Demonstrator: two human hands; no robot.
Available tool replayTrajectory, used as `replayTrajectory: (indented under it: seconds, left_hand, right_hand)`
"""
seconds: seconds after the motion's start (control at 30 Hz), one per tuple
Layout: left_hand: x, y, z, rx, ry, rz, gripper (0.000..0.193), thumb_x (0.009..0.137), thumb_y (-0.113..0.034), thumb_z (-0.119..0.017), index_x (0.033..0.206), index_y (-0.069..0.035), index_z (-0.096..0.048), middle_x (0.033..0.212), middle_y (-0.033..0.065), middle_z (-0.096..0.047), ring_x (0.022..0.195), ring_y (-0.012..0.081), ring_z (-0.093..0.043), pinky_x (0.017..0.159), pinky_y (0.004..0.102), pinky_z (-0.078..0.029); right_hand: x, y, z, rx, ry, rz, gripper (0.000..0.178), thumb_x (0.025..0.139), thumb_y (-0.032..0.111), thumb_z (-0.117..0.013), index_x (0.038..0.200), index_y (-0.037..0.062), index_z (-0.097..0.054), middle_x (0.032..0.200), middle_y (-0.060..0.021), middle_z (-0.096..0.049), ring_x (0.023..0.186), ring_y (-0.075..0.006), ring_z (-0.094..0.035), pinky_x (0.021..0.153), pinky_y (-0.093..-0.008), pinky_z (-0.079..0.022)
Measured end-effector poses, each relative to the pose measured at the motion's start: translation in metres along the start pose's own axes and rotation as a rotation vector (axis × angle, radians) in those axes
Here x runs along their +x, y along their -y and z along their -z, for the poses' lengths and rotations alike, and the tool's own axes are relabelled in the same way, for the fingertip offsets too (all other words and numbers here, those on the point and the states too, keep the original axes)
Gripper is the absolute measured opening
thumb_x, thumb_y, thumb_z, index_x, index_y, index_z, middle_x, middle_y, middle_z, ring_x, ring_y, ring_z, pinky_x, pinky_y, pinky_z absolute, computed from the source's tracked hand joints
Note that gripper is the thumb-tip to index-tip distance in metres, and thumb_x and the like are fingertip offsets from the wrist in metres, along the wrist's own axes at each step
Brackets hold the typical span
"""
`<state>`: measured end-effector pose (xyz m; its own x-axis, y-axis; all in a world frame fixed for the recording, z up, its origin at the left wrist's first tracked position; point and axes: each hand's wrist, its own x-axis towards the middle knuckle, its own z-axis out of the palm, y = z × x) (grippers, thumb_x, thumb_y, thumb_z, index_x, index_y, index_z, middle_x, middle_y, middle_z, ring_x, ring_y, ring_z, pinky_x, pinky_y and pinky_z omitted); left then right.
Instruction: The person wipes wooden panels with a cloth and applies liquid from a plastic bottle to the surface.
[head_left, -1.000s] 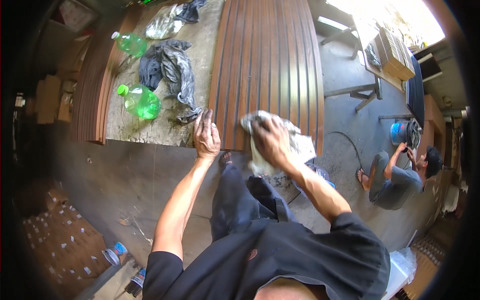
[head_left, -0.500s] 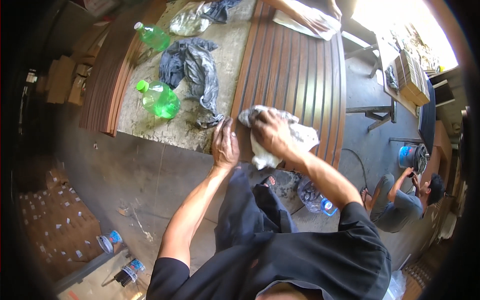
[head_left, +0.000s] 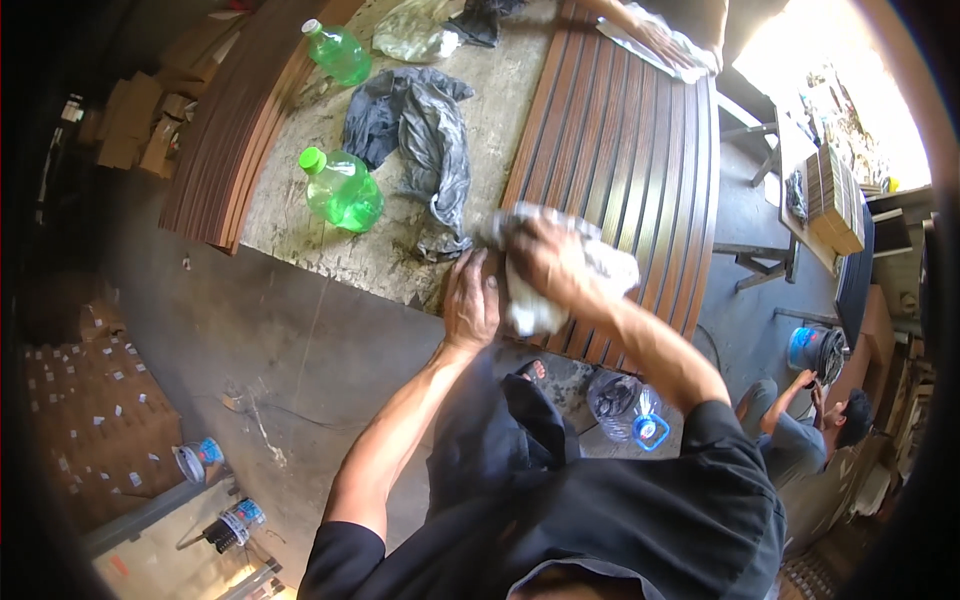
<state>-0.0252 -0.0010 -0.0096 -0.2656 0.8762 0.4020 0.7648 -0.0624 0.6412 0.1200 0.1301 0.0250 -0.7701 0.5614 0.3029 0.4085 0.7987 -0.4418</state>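
Observation:
A brown wood-grain slatted panel [head_left: 610, 150] lies on the worn worktable [head_left: 290, 235]. My right hand [head_left: 548, 262], smeared by motion, presses a crumpled white rag [head_left: 615, 268] onto the panel's near left corner. Beside that corner, at the table's front edge, rests my left hand [head_left: 470, 308], its darkened fingers stretched out and holding nothing. A grey-blue rag [head_left: 435, 135] lies just beyond it. To the left stand two clear bottles of green liquid, a nearer bottle [head_left: 342, 192] and a farther bottle [head_left: 340, 55].
Another person's hand [head_left: 655, 38] lies on a white cloth [head_left: 680, 65] at the panel's far end. Brown slatted panels [head_left: 225, 130] are stacked at left. A water jug [head_left: 648, 425] stands below the panel. Another person [head_left: 815, 430] crouches at right near a bucket [head_left: 805, 348].
The whole view has shifted, so the table and panel appear farther right. My right hand and the rag have moved toward the panel's left edge. My left hand stays by the corner.

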Motion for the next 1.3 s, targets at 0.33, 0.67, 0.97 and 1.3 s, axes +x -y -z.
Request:
replayTrajectory:
  seconds: [0.33,0.67,0.97,1.3]
  left_hand:
    - [0.001,0.005,0.004,-0.017,0.028,0.015,0.042,0.104,-0.023,-0.044,0.133,0.006,-0.054,0.132,0.0257,-0.058,0.123,0.0418,-0.055,0.107,0.0469,-0.042]
    - [0.003,-0.007,-0.006,-0.071,0.06,-0.017,0.041,0.105,-0.021,-0.042,0.134,0.005,-0.053,0.133,0.0241,-0.058,0.125,0.0419,-0.054,0.11,0.048,-0.04]
    - [0.0,0.008,0.006,-0.132,-0.07,0.015,0.042,0.105,-0.026,-0.045,0.134,0.003,-0.055,0.131,0.022,-0.061,0.121,0.0383,-0.057,0.106,0.045,-0.043]
    - [0.01,0.002,-0.011,-0.551,-0.148,0.236,0.048,0.106,-0.038,-0.046,0.132,0.002,-0.056,0.127,0.0193,-0.067,0.118,0.0307,-0.063,0.105,0.0412,-0.045]
  right_hand:
    - [0.051,-0.057,-0.018,-0.128,-0.154,-0.199,0.034,0.089,0.011,-0.065,0.122,0.0134,-0.069,0.121,-0.0207,-0.062,0.117,-0.0446,-0.059,0.096,-0.0535,-0.05]
    - [0.148,-0.161,0.017,-0.313,-0.382,-0.449,0.023,0.088,0.019,-0.059,0.102,0.0077,-0.074,0.113,-0.0201,-0.062,0.109,-0.0378,-0.059,0.092,-0.0487,-0.049]
    - [-0.062,0.065,-0.01,0.076,-0.066,0.026,0.037,0.079,0.016,-0.071,0.115,0.0115,-0.071,0.107,-0.0128,-0.061,0.102,-0.0358,-0.059,0.08,-0.0523,-0.05]
    - [-0.03,0.006,-0.027,-0.072,-0.207,-0.131,0.025,0.086,0.013,-0.062,0.11,0.0076,-0.068,0.108,-0.017,-0.062,0.1,-0.0376,-0.061,0.08,-0.0495,-0.051]
